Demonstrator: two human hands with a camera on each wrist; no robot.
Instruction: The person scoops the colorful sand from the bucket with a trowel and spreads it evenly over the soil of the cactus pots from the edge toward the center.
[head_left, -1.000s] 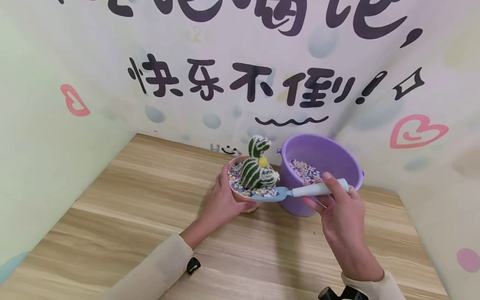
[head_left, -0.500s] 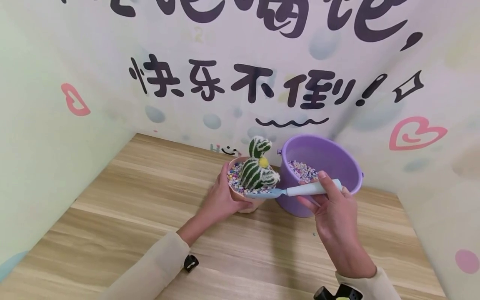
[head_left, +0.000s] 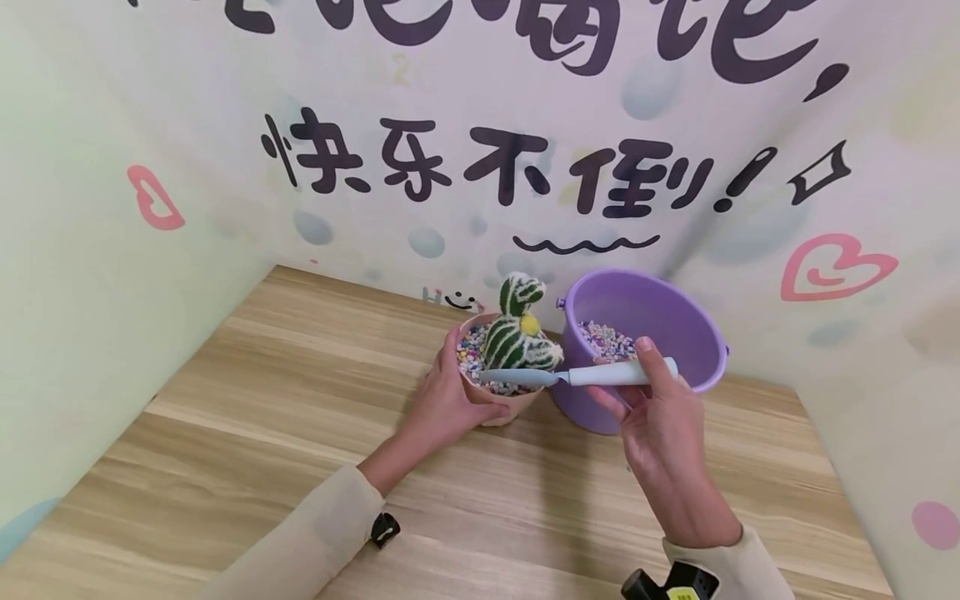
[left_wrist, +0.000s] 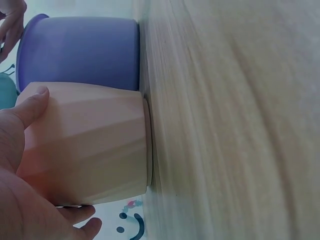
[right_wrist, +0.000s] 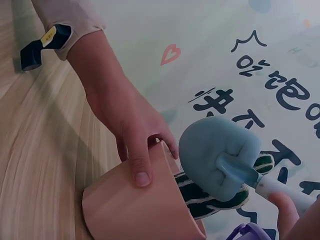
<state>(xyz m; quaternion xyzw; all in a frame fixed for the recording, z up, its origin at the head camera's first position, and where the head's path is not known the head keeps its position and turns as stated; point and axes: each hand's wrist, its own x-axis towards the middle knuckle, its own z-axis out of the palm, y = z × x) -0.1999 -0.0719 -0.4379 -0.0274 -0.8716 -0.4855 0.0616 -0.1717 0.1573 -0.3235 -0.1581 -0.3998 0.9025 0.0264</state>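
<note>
My left hand (head_left: pixel 450 396) grips the side of a pinkish-orange flower pot (left_wrist: pixel 90 145), its thumb along the front. In the pot a striped green cactus (head_left: pixel 513 344) with a yellow flower stands among multicoloured pebbles (head_left: pixel 472 354). My right hand (head_left: pixel 663 417) holds a small light-blue shovel (right_wrist: pixel 220 155) by its pale handle. The shovel's blade lies over the near side of the pot, in front of the cactus. In the right wrist view the blade is turned up on its side and covers part of the cactus.
Just right of the pot stands a purple bucket (head_left: pixel 637 304) with more pebbles (head_left: pixel 607 340) inside. Both rest on a wood-grain table (head_left: pixel 300 392). A lettered backdrop (head_left: pixel 480 83) rises close behind them.
The shovel has moved left over the pot and its blade has tipped; the pebbles seen on it earlier are gone from it. My left hand keeps its hold on the pot.
</note>
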